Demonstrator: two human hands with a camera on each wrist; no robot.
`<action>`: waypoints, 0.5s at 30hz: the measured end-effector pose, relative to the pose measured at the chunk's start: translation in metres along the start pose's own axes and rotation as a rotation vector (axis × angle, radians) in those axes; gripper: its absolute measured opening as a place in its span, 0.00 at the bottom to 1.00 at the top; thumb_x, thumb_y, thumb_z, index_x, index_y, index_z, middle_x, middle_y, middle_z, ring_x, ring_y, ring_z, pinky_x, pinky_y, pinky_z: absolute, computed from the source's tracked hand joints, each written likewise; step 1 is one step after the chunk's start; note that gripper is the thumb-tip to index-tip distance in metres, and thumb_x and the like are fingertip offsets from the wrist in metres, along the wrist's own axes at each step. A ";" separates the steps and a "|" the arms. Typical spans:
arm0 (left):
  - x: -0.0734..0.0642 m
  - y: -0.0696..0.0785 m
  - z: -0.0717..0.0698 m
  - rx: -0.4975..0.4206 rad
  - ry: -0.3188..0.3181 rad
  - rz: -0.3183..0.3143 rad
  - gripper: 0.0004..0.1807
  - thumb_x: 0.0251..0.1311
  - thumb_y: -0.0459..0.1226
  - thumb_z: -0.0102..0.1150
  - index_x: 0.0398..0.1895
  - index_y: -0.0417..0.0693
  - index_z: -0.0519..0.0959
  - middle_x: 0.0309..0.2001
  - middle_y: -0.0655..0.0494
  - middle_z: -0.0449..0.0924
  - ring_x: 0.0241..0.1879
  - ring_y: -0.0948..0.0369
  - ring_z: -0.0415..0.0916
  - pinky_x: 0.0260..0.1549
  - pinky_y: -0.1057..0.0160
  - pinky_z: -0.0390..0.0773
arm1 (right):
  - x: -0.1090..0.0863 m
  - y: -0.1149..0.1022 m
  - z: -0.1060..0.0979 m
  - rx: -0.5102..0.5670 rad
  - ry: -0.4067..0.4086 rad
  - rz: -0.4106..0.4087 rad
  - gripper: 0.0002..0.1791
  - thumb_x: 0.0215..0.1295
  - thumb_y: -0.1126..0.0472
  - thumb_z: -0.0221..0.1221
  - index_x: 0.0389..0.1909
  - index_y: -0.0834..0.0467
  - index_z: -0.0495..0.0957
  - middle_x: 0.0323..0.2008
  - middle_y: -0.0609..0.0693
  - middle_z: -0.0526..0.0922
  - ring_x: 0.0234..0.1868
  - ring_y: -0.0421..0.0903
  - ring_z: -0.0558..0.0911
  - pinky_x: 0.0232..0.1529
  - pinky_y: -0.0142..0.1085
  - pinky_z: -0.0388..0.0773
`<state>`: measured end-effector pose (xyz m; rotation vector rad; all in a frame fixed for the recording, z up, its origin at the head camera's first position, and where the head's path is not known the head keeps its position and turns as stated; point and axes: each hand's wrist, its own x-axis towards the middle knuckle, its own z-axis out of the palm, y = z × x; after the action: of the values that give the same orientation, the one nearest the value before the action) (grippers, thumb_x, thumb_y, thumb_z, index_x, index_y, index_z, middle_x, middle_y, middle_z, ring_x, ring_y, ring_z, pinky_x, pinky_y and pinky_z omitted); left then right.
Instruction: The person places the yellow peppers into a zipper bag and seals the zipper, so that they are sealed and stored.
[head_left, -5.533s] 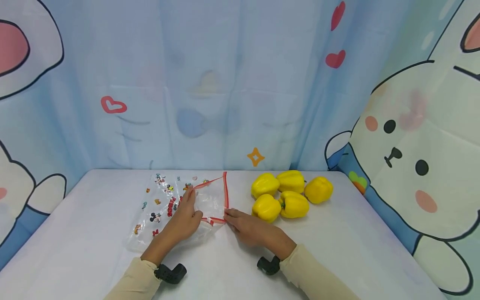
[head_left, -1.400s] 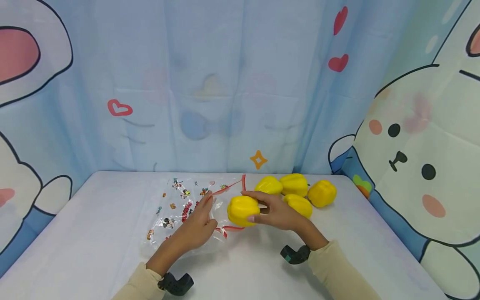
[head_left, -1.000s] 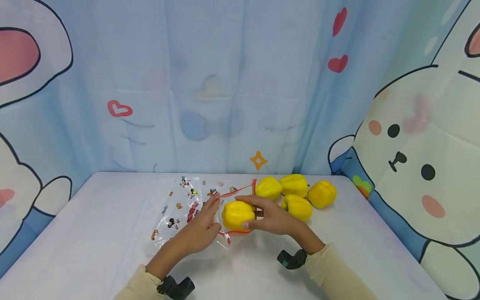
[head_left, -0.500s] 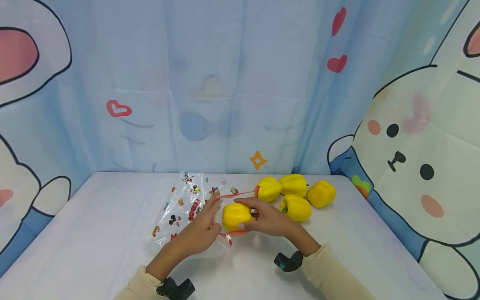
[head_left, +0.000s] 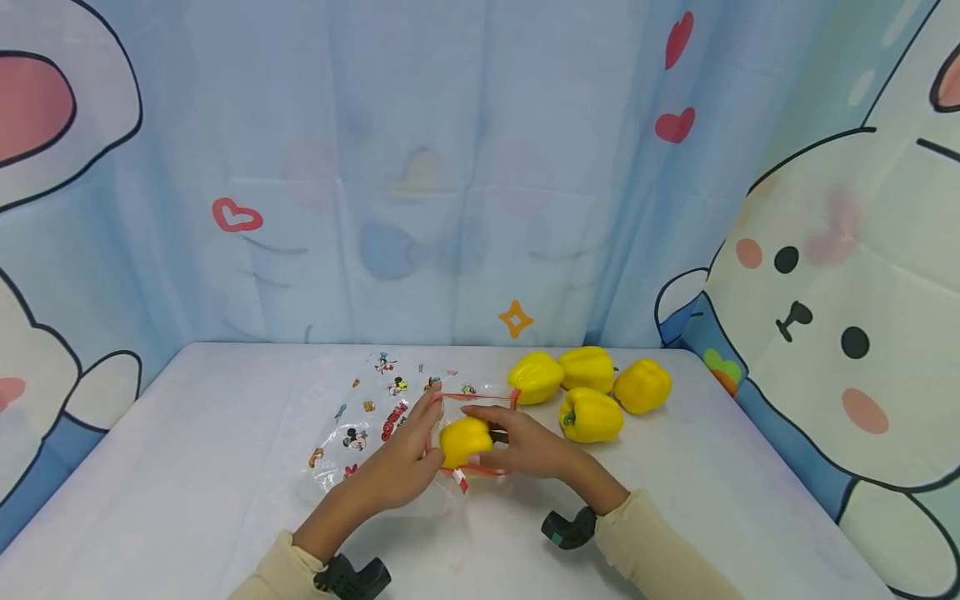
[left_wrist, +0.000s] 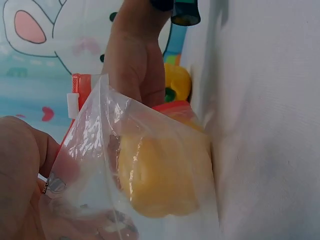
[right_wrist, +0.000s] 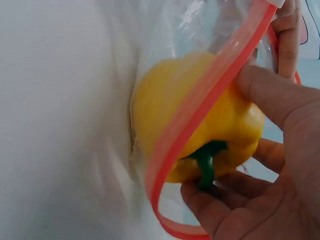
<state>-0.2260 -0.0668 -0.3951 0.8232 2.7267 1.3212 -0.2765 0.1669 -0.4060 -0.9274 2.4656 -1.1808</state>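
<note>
A clear zip bag [head_left: 360,425] with red edging and small cartoon prints lies on the table, its mouth facing right. At the mouth, my left hand [head_left: 405,462] holds the upper layer up by its red edge, thumb and fingers spread along the opening. My right hand [head_left: 532,446] grips a yellow bell pepper [head_left: 465,442] at its stem end. In the right wrist view the pepper's green stem [right_wrist: 206,162] points out of the bag, and the red rim crosses the pepper. The left wrist view shows most of the pepper through the plastic, with a white slider [left_wrist: 73,106] nearby.
Several other yellow bell peppers [head_left: 592,415] sit in a group at the back right of the white table [head_left: 225,433]. A blue cartoon curtain [head_left: 405,167] hangs behind the table. Black wrist cameras [head_left: 570,529] are worn on both arms.
The right hand has taken one bell pepper from the group and moved it left into the bag's mouth. The left hand has shifted slightly right, and the bag's rim now surrounds the pepper.
</note>
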 end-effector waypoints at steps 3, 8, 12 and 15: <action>0.001 -0.002 -0.002 0.003 0.023 -0.010 0.36 0.66 0.34 0.47 0.76 0.40 0.51 0.78 0.59 0.35 0.74 0.55 0.44 0.66 0.49 0.56 | 0.001 0.001 -0.001 0.028 -0.026 -0.014 0.36 0.65 0.58 0.62 0.71 0.63 0.61 0.70 0.58 0.64 0.66 0.53 0.69 0.63 0.47 0.66; 0.001 -0.003 -0.003 -0.011 0.049 -0.013 0.35 0.65 0.33 0.47 0.76 0.40 0.52 0.78 0.59 0.35 0.72 0.54 0.51 0.65 0.49 0.58 | -0.002 0.002 -0.005 0.059 -0.114 0.037 0.38 0.66 0.56 0.61 0.74 0.58 0.57 0.70 0.54 0.64 0.67 0.50 0.67 0.64 0.46 0.65; 0.001 -0.002 -0.001 -0.027 0.029 -0.013 0.36 0.65 0.33 0.47 0.76 0.41 0.50 0.78 0.59 0.33 0.71 0.54 0.54 0.65 0.48 0.58 | -0.002 0.003 -0.003 0.128 -0.168 0.076 0.39 0.66 0.58 0.59 0.76 0.53 0.55 0.69 0.49 0.64 0.66 0.48 0.67 0.64 0.44 0.65; 0.000 -0.001 0.000 -0.032 0.012 -0.010 0.37 0.65 0.34 0.47 0.77 0.41 0.49 0.78 0.61 0.32 0.72 0.54 0.51 0.65 0.48 0.57 | 0.001 0.006 0.002 0.198 -0.134 0.060 0.34 0.68 0.58 0.59 0.73 0.55 0.60 0.69 0.48 0.66 0.67 0.49 0.67 0.64 0.43 0.66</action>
<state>-0.2265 -0.0668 -0.3959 0.8013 2.7073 1.3690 -0.2790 0.1673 -0.4115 -0.8422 2.2100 -1.2712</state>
